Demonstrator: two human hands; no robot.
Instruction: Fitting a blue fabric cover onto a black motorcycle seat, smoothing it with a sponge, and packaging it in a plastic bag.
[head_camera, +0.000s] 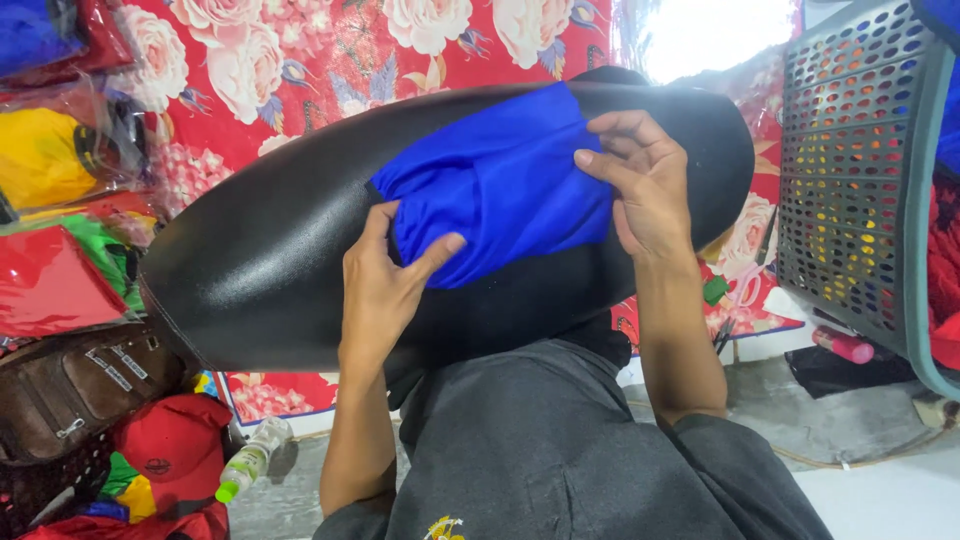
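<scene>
A folded blue cloth (495, 190) is laid on a black, leather-like oval cushion (260, 270) that is held across the lap. The lower left corner of the cloth is pinched by the left hand (385, 275), its grip clamped with the thumb on top. The right edge is pressed flat by the right hand (640, 185), fingers spread and not closed. A red floral sheet (300, 60) is seen behind, a perforated grey basket (850, 180) to the right, and a red cap (170, 440) with a plastic bottle (250, 462) at lower left.

head view | worn on the person's head | faces steeply down, close over the lap | no second view to overlap
</scene>
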